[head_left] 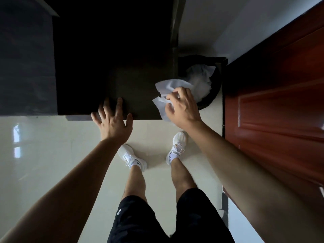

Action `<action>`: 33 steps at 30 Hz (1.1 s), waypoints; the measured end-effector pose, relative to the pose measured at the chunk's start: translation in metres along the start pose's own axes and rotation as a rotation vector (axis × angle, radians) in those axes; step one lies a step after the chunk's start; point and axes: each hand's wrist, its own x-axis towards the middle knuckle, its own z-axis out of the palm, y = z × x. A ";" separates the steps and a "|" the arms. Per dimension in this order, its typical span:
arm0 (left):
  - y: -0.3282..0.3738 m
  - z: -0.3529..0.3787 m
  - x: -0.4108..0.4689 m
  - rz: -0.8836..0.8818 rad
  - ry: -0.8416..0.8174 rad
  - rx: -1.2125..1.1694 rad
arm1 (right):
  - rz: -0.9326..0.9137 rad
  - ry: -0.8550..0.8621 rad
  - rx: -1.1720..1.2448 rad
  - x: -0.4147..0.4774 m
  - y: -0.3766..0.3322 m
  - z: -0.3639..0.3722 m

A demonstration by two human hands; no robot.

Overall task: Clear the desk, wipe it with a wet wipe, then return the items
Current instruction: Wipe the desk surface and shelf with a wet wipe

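While the dark desk (114,58) is viewed from above, the left hand (112,120) is held at its near edge with the fingers spread wide and straight; whether the palm rests on the top cannot be told. A crumpled white wet wipe (166,86) is gripped in the right hand (182,107), whose fingers are curled round it and pinch its folds. The wipe is held over the desk's right front corner, just beside a black bin (214,95) that is set on the floor between the desk and a red-brown door (280,85). White crumpled paper (201,78) is seen inside the bin. A pale glossy floor (52,146) is stood on in white shoes (130,157), and black shorts (133,221) are worn.
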 end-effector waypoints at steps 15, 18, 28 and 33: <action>0.135 0.026 0.055 0.390 0.025 0.030 | 0.284 -0.057 0.038 0.008 0.142 -0.017; 0.133 0.035 0.054 0.382 0.055 0.045 | 0.305 -0.118 0.095 0.010 0.153 -0.005; 0.161 -0.026 0.051 0.504 0.011 0.156 | 0.347 0.137 0.052 -0.014 0.145 -0.089; 0.223 -0.120 0.048 0.744 0.189 0.102 | 0.365 0.445 -0.037 -0.015 0.126 -0.188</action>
